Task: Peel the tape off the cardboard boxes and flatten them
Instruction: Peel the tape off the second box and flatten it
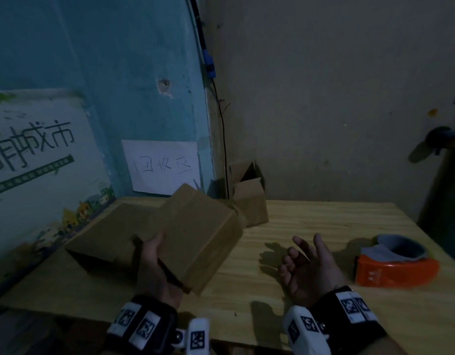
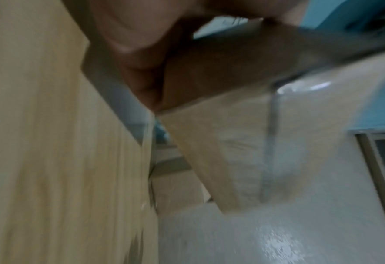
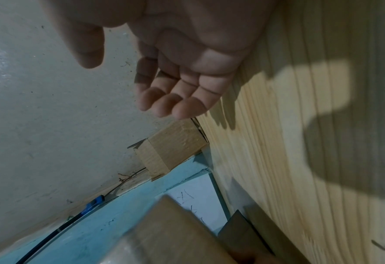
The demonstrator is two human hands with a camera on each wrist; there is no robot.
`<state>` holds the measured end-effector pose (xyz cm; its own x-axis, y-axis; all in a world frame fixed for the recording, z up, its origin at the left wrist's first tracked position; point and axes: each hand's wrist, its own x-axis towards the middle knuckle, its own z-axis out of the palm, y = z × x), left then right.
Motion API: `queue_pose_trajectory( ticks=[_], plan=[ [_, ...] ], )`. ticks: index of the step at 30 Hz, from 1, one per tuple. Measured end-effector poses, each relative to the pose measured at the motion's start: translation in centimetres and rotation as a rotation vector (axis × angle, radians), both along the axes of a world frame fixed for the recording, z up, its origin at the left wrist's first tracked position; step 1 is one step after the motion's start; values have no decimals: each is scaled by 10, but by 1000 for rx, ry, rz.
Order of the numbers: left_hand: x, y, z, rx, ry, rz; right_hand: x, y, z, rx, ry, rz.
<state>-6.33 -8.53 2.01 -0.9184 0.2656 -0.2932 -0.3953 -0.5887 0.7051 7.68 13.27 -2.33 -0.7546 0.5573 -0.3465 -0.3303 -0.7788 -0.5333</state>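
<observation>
The left hand is gripping the near end of a closed cardboard box, holding it tilted above the wooden table. The right hand is hanging beside it, palm up, fingers relaxed, holding nothing. The box is probably light and stiff; its clear tape looks slippery, so a loose tape end is the best place to pinch. Another box is standing by the wall.

left hand grips closed brown cardboard box, tilted above wooden table | right hand palm-up, fingers relaxed, holding nothing | orange tape dispenser at right
</observation>
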Motion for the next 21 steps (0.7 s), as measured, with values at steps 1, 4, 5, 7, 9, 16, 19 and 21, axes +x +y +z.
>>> queue_pose_trajectory(
  ticks=[1, 4, 5, 7, 9, 16, 19, 21],
  plan=[
    [3, 2, -4, 2, -1, -81, 1, 0, 0, 20, 19, 13],
    [18, 8, -7, 77, -64, -206, 2, -4, -3, 135, 73, 54],
    [20, 9, -10, 111, -71, -239, 1, -7, -4, 198, 86, 66],
    [20, 14, -15, 115, -82, -249, -2, -12, -8, 315, 100, 91],
    [18, 16, -19, 129, -63, -324, -4, -13, -15, 381, 120, 129],
    [5, 16, -34, -3, -52, -325, 3, -14, -19, 500, 199, 214],
    [9, 14, -30, -24, -19, -362, 6, -21, -11, 490, 214, 177],
    [7, 14, -32, -23, 16, -375, 8, -26, -6, 425, 240, 150]
  ],
)
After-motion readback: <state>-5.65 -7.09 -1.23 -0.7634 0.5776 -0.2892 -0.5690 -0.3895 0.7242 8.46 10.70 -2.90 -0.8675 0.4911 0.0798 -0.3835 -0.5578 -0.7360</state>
